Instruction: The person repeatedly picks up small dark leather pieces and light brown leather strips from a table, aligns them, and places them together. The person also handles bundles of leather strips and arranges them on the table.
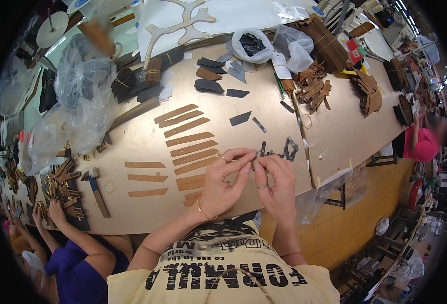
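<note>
Black shirt lettering (170,278); hands (221,185) (275,188) pinch dark piece (256,155)

A small, dark, narrow piece (256,157) is pinched between the left hand (226,183) and right hand (275,185), over the counter (279,114) toward its near edge. The hands cover most of it, so its full shape and tilt cannot be told.

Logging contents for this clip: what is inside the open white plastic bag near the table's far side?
The white plastic bag shows black pieces heaped inside its mouth. What lies beneath is covered by them and the bag's walls.
</note>
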`<state>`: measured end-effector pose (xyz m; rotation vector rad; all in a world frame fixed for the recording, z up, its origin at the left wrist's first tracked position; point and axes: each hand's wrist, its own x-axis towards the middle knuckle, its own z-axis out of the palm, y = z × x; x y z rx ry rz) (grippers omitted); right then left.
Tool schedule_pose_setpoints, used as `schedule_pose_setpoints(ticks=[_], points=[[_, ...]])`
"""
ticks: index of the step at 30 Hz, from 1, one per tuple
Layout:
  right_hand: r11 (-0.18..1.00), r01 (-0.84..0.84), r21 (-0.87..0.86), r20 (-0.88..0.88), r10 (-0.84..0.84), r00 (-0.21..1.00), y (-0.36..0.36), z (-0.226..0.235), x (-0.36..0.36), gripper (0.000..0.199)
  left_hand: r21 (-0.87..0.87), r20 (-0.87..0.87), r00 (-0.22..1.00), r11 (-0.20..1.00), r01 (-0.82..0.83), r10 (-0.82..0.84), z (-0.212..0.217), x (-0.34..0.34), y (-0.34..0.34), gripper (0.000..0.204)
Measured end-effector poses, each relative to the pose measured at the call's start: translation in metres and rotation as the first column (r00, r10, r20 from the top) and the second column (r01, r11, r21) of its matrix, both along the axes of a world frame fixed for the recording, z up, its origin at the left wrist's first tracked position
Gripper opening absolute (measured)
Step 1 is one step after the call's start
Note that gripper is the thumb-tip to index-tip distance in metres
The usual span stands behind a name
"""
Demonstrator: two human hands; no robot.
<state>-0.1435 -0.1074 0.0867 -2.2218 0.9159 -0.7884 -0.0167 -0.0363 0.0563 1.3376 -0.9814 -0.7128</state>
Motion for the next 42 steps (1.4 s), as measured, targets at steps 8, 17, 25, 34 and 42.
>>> schedule_pose_setpoints(ticks=[8, 17, 25, 34, 42], points=[[0.999, -0.030, 0.035, -0.058, 0.032, 0.998, 0.001, 0.000, -0.002, 0.006, 0.066, -0.357, 0.930, 0.991, 0.119, -0.087, -0.009, 0.009, -0.001, 0.020], [0.987, 0.023, 0.161, 0.005, -0.025, 1.000, -0.011, -0.008, -0.027, 0.007, 0.175, -0.394, 0.895, 0.973, -0.149, 0.208, -0.020, 0.041, -0.003, 0.021], [0.946, 0.055, 0.320, -0.002, -0.058, 0.998, -0.012, -0.013, -0.027, 0.014, 0.024, -0.135, 0.975, 0.984, -0.175, 0.176, -0.027, 0.012, -0.008, 0.017], [0.966, 0.087, 0.245, 0.053, -0.103, 0.993, -0.010, -0.029, -0.014, 0.013, 0.034, -0.264, 0.957, 0.993, -0.114, 0.119, -0.028, -0.009, -0.005, 0.018], [0.959, 0.271, 0.087, -0.243, -0.244, 0.939, -0.022, -0.049, -0.039, 0.017, 0.142, -0.369, 0.879, 0.953, -0.269, 0.303, -0.040, 0.026, -0.009, 0.017]])
